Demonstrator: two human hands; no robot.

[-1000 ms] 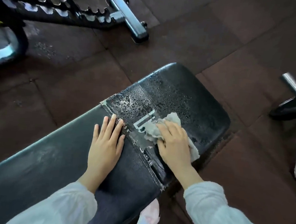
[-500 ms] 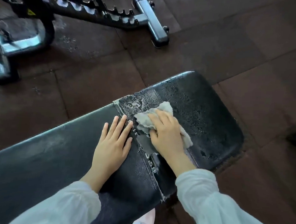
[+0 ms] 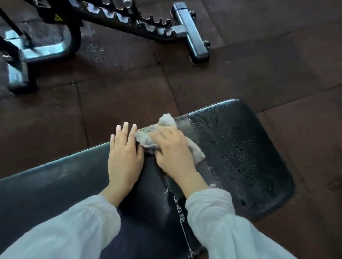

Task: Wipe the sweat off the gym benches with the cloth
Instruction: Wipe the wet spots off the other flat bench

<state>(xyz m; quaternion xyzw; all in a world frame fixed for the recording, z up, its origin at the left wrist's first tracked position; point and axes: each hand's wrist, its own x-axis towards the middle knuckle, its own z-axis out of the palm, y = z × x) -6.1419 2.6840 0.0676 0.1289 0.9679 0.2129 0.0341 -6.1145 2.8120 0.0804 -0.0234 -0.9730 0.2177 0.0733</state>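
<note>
A dark rubber-tiled floor [image 3: 270,55] fills the upper part of the view, and on it at the upper left stands a black metal frame [image 3: 132,21] with a toothed adjusting rail and a grey cross foot. Below, a black padded bench [image 3: 42,191] runs from the lower left up to a rounded end pad [image 3: 244,154], whose surface is beaded with droplets. Two arms in loose white sleeves [image 3: 230,233] reach forward from the bottom edge onto the bench. The left hand [image 3: 124,156] lies flat, palm down on the padding, fingers straight and slightly spread toward the far edge, holding nothing. Just beside it, nearly touching, the right hand [image 3: 173,149] presses down on a crumpled grey cloth [image 3: 158,128], fingers bent over the bunched fabric near the seam between the two pads. The cloth sticks out past the fingertips and behind the wrist side.
</note>
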